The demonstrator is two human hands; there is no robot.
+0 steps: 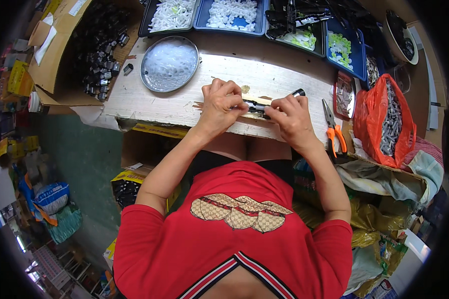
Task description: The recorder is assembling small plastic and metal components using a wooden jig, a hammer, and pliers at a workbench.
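Note:
At the front edge of the white workbench (217,65), both my hands work on a slim black-and-silver rod-like part (256,107). My left hand (217,105) pinches its left end between thumb and fingers. From the other side, my right hand (295,122) grips its right end with bent fingers. A black cylindrical end (298,92) with a silver rim shows just beyond the right fingers; whether it belongs to the same part I cannot tell. My fingers cover much of the part's detail.
A round metal tray (168,83) of clear gel-like material lies left, beside a carton (65,60) of black pieces. Blue trays (260,31) of small white and green pieces line the back. Orange-handled pliers (329,115) and a red bag (368,112) of grey parts sit right.

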